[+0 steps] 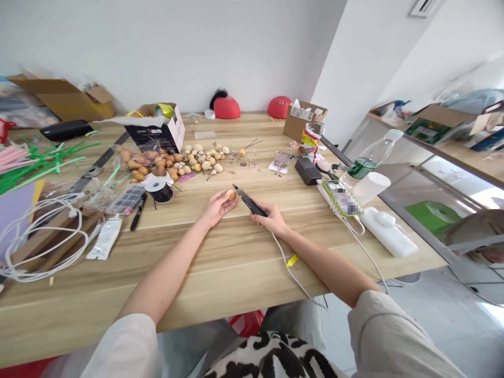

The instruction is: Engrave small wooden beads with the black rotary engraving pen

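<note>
Between the fingers of my left hand (pixel 216 208) is a small tan gourd (pixel 232 195). My right hand (pixel 271 218) is wrapped round a black pen-shaped electric tool (pixel 251 202) with a thin metal tip. That tip lies right by the top of the gourd; I cannot tell if they touch. From the tool's back end a white cable (pixel 282 254) with a yellow tag runs down over the table edge. Beyond my hands lie several pale gourds (pixel 205 160) and a heap of browner ones (pixel 151 157), some in a clear bag.
Left of my hands are a spool of black cord (pixel 159 190), a black marker (pixel 137 212), a compartment box (pixel 126 199) and a coiled white cable (pixel 43 236). To the right stand a phone (pixel 342 198), a plastic bottle (pixel 366 163) and a white power strip (pixel 389 233).
</note>
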A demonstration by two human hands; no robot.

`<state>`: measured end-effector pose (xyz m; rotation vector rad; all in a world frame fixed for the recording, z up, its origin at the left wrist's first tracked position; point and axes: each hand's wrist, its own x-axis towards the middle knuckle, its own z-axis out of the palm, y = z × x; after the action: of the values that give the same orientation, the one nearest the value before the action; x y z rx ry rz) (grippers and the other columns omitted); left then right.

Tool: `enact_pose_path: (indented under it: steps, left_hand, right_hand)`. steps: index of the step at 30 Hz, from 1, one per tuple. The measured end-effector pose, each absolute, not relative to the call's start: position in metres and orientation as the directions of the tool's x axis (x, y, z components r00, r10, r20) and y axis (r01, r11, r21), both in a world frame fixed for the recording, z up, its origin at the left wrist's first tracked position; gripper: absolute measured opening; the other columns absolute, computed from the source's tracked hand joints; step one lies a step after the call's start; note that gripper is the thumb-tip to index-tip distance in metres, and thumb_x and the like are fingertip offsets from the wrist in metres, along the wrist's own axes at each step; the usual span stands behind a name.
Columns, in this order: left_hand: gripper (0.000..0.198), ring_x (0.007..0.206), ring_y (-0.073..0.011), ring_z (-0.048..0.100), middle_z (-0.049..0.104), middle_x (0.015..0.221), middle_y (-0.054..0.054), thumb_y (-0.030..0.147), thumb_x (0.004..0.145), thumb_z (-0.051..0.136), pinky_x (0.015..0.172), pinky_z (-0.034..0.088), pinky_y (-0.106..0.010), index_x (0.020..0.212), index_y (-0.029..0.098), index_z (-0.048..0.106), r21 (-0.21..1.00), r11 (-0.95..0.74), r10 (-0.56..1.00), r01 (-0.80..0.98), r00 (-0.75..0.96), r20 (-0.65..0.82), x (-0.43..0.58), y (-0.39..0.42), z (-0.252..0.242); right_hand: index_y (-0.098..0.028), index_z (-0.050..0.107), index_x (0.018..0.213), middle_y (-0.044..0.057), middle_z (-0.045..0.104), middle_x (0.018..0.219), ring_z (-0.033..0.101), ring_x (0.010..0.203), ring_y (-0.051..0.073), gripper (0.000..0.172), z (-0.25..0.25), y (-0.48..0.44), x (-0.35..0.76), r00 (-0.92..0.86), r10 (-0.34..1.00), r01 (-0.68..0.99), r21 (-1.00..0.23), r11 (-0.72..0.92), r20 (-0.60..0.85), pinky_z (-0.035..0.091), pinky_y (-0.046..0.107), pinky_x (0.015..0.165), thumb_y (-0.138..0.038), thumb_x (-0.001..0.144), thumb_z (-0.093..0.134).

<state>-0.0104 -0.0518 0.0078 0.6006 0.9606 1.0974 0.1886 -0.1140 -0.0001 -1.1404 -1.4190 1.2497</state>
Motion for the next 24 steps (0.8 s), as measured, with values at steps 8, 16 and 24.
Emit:
enact_pose_path:
  steps: [8, 16, 24]
  left_hand:
    - [0.021, 0.074, -0.0132, 0.075, 0.076, 0.083, -0.005, 0.007, 0.086, 0.063, 0.077, 0.057, -0.024, 0.107, 0.013, 0.064, 0.834, 0.339, 0.941, -0.435, 0.136, -0.311, -0.0091, -0.0537, 0.0088]
    - [0.024, 0.074, -0.0136, 0.074, 0.076, 0.082, -0.005, 0.006, 0.088, 0.06, 0.077, 0.056, -0.025, 0.111, 0.012, 0.063, 0.847, 0.308, 0.951, -0.433, 0.127, -0.281, -0.0077, -0.0554, 0.0067]
    - [0.033, 0.075, -0.0127, 0.073, 0.076, 0.083, -0.005, 0.001, 0.083, 0.064, 0.088, 0.055, -0.029, 0.113, 0.013, 0.062, 0.856, 0.299, 0.954, -0.421, 0.134, -0.267, -0.0065, -0.0552, 0.0041]
  right_hand:
    - [-0.009, 0.059, 0.14, 0.002, 0.069, 0.083, 0.05, 0.051, 0.008, 0.078, -0.0032, -0.1135, 0.1882, -0.16, 0.986, 0.077, -0.995, 0.057, 0.044, 0.048, 0.023, 0.05, -0.03, 0.064, 0.068]
    - [-0.012, 0.063, 0.136, 0.003, 0.072, 0.086, 0.051, 0.052, 0.008, 0.074, -0.0069, -0.1131, 0.1866, -0.148, 0.985, 0.097, -0.99, 0.102, 0.087, 0.046, 0.022, 0.047, -0.027, 0.063, 0.067]
    - [-0.014, 0.068, 0.13, 0.002, 0.07, 0.083, 0.051, 0.053, 0.009, 0.068, -0.0083, -0.1137, 0.1844, -0.138, 0.985, 0.099, -0.989, 0.113, 0.099, 0.048, 0.023, 0.05, -0.028, 0.063, 0.066]
